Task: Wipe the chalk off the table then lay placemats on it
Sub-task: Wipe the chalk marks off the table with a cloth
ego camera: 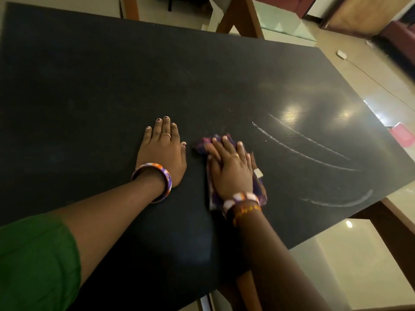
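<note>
A large black table top (89, 86) fills most of the head view. White curved chalk lines (303, 149) run across its right part, and another chalk smear (341, 202) lies near the right front edge. My right hand (231, 169) presses flat, fingers straight, on a purple patterned cloth (260, 189) lying on the table just left of the chalk lines. My left hand (161, 151) rests flat on the bare table beside it, fingers spread, holding nothing. No placemats are in view.
The black top lies on a glass table with brown wooden legs (238, 19). Glossy tiled floor (359, 254) shows to the right. A pink object (402, 133) sits past the table's right edge, and a small white device (341, 53) with a cable lies on the floor.
</note>
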The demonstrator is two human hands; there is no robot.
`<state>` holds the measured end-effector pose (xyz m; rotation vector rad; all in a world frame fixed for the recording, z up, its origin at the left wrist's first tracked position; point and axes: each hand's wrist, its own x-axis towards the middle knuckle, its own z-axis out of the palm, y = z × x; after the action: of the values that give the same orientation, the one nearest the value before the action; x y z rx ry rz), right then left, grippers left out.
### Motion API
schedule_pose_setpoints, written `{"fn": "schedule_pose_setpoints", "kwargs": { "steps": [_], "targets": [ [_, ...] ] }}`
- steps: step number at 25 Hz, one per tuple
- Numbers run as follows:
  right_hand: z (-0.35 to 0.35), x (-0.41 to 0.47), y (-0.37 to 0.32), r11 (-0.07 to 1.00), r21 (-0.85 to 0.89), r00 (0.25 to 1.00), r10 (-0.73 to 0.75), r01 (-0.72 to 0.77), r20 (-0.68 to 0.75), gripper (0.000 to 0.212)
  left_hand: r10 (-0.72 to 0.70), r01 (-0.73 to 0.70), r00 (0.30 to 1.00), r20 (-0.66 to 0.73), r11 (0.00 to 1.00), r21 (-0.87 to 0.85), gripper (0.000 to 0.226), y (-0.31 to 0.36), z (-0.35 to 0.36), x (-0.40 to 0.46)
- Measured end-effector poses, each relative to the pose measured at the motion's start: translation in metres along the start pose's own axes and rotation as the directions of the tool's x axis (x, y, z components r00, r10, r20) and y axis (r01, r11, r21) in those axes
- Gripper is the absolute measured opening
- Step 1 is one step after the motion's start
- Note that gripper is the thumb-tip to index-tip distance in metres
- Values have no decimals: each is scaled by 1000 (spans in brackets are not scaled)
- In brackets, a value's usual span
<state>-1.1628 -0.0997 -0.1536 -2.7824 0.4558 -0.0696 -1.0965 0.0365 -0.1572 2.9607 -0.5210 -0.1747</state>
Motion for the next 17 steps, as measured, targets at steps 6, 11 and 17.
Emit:
{"fn": "schedule_pose_setpoints", "kwargs": {
  "steps": [6, 11, 17],
  "targets": [
    [-3, 15, -2, 999, 49, 1000, 5, -7, 28, 46, 4, -4, 1000, 2, 1000, -13, 56, 0, -2, 0],
    [-9, -86, 3, 997, -37, 996, 68, -66, 57, 48, 4, -4, 1000, -1, 1000, -29, 57, 0, -1, 0],
    [-5, 34, -1, 987, 31, 987, 158, -159, 38, 47, 4, -4, 1000, 4, 1000, -10, 57, -1, 0, 1]
  ]
}}
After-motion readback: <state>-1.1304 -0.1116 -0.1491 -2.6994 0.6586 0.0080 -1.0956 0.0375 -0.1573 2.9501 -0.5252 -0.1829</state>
